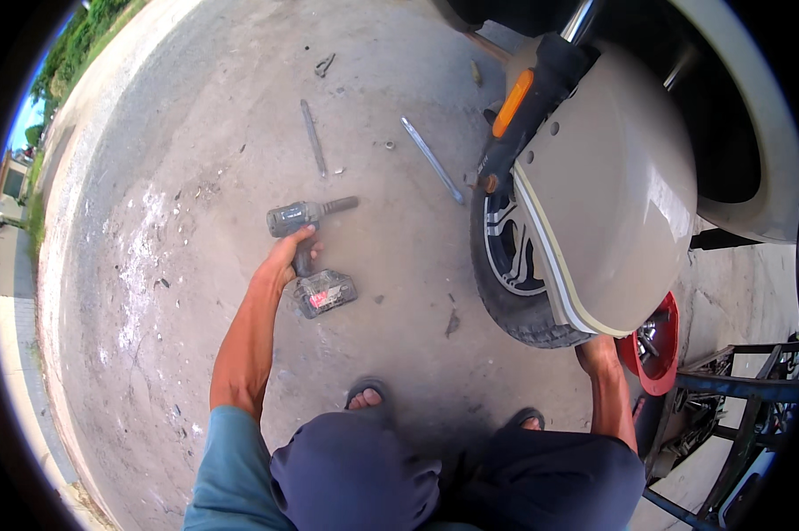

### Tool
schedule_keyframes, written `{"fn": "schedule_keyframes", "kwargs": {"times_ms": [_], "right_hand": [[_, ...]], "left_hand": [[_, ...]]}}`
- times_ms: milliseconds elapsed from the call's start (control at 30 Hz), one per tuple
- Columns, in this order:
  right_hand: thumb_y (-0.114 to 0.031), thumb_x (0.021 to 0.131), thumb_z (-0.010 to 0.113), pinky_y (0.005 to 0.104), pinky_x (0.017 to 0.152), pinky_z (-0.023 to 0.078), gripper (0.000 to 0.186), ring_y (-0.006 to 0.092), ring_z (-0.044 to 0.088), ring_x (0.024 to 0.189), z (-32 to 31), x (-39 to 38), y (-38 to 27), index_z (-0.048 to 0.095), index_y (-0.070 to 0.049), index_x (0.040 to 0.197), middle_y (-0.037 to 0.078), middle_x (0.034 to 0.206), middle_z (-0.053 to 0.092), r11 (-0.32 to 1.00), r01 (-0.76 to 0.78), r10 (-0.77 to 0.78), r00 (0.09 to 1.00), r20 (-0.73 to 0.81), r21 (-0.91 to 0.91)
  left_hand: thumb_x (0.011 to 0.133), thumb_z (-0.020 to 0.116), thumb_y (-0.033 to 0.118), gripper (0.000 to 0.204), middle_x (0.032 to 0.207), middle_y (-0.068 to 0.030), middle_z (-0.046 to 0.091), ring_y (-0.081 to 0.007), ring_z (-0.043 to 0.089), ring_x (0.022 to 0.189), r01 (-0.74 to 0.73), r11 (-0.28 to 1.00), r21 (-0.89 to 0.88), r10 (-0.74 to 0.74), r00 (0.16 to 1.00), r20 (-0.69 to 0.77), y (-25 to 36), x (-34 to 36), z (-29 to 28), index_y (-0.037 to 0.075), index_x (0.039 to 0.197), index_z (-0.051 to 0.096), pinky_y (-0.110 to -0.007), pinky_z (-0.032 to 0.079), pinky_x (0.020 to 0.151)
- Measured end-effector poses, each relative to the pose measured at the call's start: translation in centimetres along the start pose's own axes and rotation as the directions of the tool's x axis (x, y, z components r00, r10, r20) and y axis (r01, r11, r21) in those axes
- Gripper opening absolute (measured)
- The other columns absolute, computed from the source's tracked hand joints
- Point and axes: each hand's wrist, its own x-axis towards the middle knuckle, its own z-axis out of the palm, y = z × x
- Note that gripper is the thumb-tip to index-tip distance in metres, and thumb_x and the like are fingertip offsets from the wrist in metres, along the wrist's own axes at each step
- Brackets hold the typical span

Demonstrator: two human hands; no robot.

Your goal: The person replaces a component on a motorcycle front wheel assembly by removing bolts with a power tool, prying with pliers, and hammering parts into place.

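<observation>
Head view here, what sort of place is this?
Probably an outdoor vehicle repair spot: there's a cordless power tool in the left hand, a wheel beneath a beige fender, and a red container holding metal parts.

The wheel (504, 290) stands between power tool (303, 260) (left) and tray (658, 382).

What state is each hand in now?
Left hand: closed, holding the power tool.
Right hand: partly hidden behind the fender; cannot tell.
</observation>
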Motion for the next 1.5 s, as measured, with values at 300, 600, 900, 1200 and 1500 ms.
{"fn": "schedule_keyframes", "kwargs": {"times_ms": [300,600,900,1200,1500], "right_hand": [[-0.027,0.106,0.058,0.0382,0.081,0.057,0.034,0.0235,0.070,0.092,5.4,-5.7,-7.4,0.062,0.002,0.124,0.014,0.111,0.070,0.877,-0.471,0.437,0.861,0.259,0.088],[-0.029,0.105,0.060,0.0349,0.075,0.053,0.036,0.0177,0.065,0.081,8.7,-8.0,-6.7,0.062,0.004,0.118,0.008,0.092,0.069,0.902,-0.398,0.432,0.816,0.384,-0.168],[-0.028,0.104,0.062,0.0340,0.068,0.051,0.035,0.0153,0.061,0.074,8.1,-9.0,-7.9,0.062,0.003,0.120,0.006,0.083,0.066,0.857,-0.399,0.508,0.762,0.401,-0.327],[-0.029,0.101,0.065,0.0448,0.108,0.045,0.065,0.0422,0.058,0.127,11.1,-9.5,-8.3,0.040,-0.001,0.154,0.028,0.140,0.057,0.925,0.022,0.199,0.822,0.533,-0.380],[-0.036,0.095,0.073,0.0452,0.112,0.042,0.089,0.0361,0.050,0.136,13.8,-6.3,-11.6,0.023,-0.005,0.162,0.021,0.155,0.040,0.977,0.120,0.036,0.715,0.699,-0.174]], "left_hand": [[0.091,0.075,0.017,0.042,0.124,-0.0165,0.068,-0.0316,0.068,0.112,-0.724,0.303,0.620,0.646,0.634,0.425,5.9,-11.7,12.5,0.000,0.127,0.063,-0.042,0.054,0.096],[0.099,0.068,0.015,0.022,0.095,-0.0086,0.067,-0.0184,0.066,0.084,-0.868,0.357,0.345,0.652,0.496,0.574,7.7,-12.6,24.8,-0.002,0.112,0.065,-0.034,0.053,0.073],[0.105,0.060,0.031,0.036,0.074,-0.0066,0.064,-0.0131,0.060,0.067,-0.485,0.651,0.584,0.296,0.871,0.392,5.7,-6.0,22.4,-0.001,0.088,0.067,-0.031,0.048,0.060],[0.104,0.051,0.057,0.068,0.083,-0.0164,0.073,-0.0276,0.072,0.081,-0.265,0.552,0.790,-0.273,0.838,0.472,-4.2,-13.1,15.8,-0.007,0.095,0.070,-0.040,0.057,0.072],[0.107,0.048,0.025,0.040,0.124,-0.0150,0.064,-0.0238,0.059,0.118,-0.115,0.964,0.241,-0.059,0.787,0.614,-14.3,-20.8,20.9,-0.002,0.136,0.052,-0.039,0.047,0.102]]}}
